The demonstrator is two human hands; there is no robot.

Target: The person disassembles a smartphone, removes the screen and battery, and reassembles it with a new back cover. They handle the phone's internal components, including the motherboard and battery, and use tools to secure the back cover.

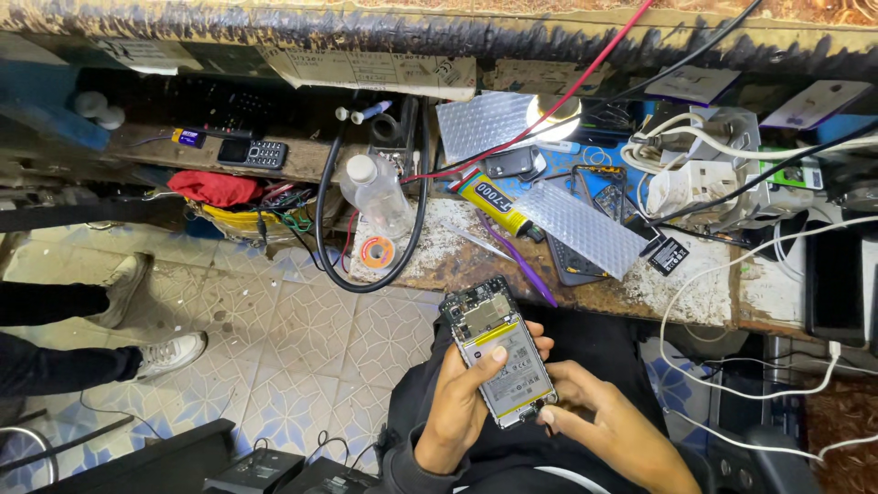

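Grey opened smartphone (501, 353), back cover off, held over lap below the workbench (704, 293): left hand (460, 402) wraps its side, thumb on the battery, steadying it while right hand (599, 412) pinches the bottom edge.

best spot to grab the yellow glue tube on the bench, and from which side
Probably the yellow body of the glue tube, pinched across its width from above. It lies flat and slanted on the workbench, its long sides mostly free. A purple tool and silver padded sheet crowd its lower-right end, so come in toward the upper-left half.
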